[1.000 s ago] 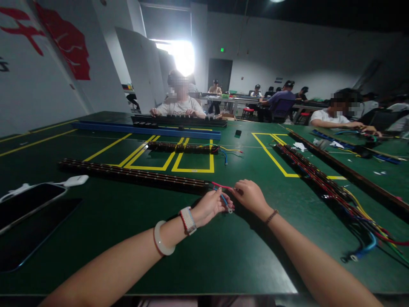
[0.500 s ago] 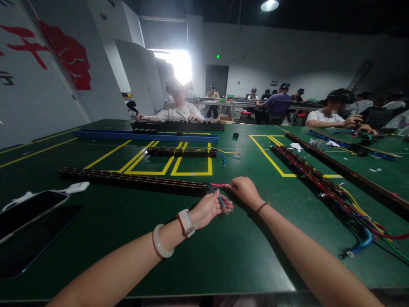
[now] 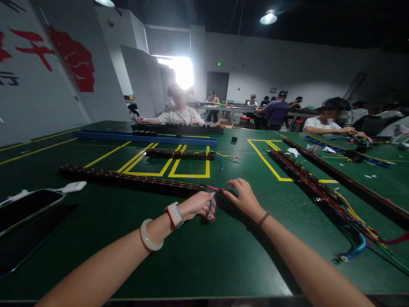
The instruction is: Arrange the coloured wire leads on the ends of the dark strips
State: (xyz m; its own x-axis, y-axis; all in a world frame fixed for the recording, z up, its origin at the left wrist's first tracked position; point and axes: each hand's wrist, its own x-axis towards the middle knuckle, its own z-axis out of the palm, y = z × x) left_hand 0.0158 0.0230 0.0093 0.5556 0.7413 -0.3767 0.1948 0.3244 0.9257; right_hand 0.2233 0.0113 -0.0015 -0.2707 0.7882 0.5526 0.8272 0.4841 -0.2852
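A long dark wiring bundle (image 3: pixel 134 180) lies on the green table, its right end by my hands. From that end come a red wire (image 3: pixel 213 188) and a short blue wire (image 3: pixel 210 207) tipped with a metal ring terminal. My left hand (image 3: pixel 201 204) is closed on the blue wire, the ring hanging below the fingers. Just right of the red wire's tip is my right hand (image 3: pixel 243 196), palm down, with its fingers apart and nothing seen in them.
A shorter wire bundle (image 3: pixel 182 154) lies farther back, before a blue rail (image 3: pixel 147 137). Thick red and black harnesses (image 3: pixel 306 179) stretch along the right. Two phones (image 3: pixel 30 209) lie at left. Across the table sits a person (image 3: pixel 179 113); another person (image 3: pixel 332 123) works at right.
My right hand has opened and let go of the red wire. The fingers of my left hand have curled in around the blue wire, and that hand has shifted slightly left.
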